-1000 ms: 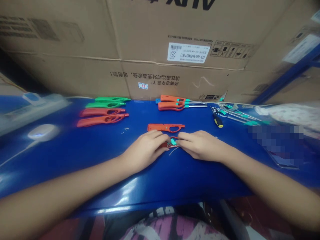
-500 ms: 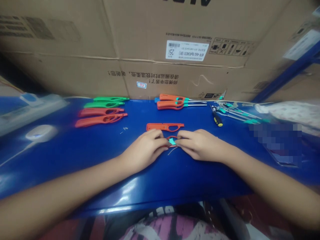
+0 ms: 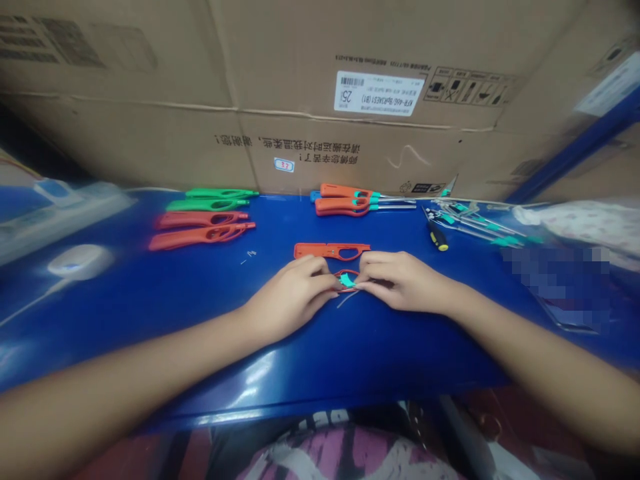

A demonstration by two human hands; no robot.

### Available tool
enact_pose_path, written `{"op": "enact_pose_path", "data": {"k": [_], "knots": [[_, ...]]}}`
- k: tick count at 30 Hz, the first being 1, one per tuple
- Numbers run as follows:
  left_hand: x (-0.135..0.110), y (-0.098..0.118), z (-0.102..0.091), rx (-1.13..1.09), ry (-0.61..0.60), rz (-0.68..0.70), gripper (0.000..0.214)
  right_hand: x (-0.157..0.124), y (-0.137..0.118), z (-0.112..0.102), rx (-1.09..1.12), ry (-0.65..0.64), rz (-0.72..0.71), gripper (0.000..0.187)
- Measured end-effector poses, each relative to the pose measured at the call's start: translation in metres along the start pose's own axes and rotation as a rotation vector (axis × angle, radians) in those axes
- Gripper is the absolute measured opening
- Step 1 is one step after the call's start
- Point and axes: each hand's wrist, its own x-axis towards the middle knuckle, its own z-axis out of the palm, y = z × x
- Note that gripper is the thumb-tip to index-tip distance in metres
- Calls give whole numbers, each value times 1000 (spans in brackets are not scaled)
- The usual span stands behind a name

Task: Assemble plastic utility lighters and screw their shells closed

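Between my hands, low over the blue table, is an orange lighter casing half (image 3: 347,273) with a teal trigger (image 3: 347,281) in its loop. My left hand (image 3: 307,290) grips its left part with fingers closed, and most of that part is hidden under them. On the right side my right hand (image 3: 400,280) pinches the casing near the trigger; its fingertips are partly hidden. A thin pale wire or tube (image 3: 347,300) sticks out below. Just behind my hands lies another orange casing half (image 3: 320,251), flat on the table.
Green casings (image 3: 210,205) and red casings (image 3: 200,237) lie at the left. Orange lighters with metal tubes (image 3: 345,206) rest against the cardboard (image 3: 295,127). A black-and-yellow screwdriver (image 3: 437,237) and metal tubes with teal parts (image 3: 475,227) are at the right. Tiny screws (image 3: 249,256) lie left of centre.
My right hand's fingers have shifted slightly at the casing's right side. My left hand keeps its grip. The whole view has moved a little.
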Motion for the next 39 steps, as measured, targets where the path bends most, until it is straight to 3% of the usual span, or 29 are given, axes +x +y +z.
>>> {"op": "enact_pose_path", "data": {"k": [10, 16, 22, 33, 39], "knots": [[2, -3, 1, -54, 20, 7, 16, 1, 3, 2, 61, 12, -9, 17], [1, -1, -1, -69, -8, -27, 15, 1, 3, 1, 15, -8, 5, 17], [3, 0, 0, -100, 52, -96, 17, 0, 2, 2, -70, -26, -25, 19], [5, -2, 0, -125, 58, -95, 16, 1, 2, 1, -75, -36, -72, 22], [3, -2, -2, -120, 41, -67, 15, 0, -2, 1, -234, -39, -116, 26]]}}
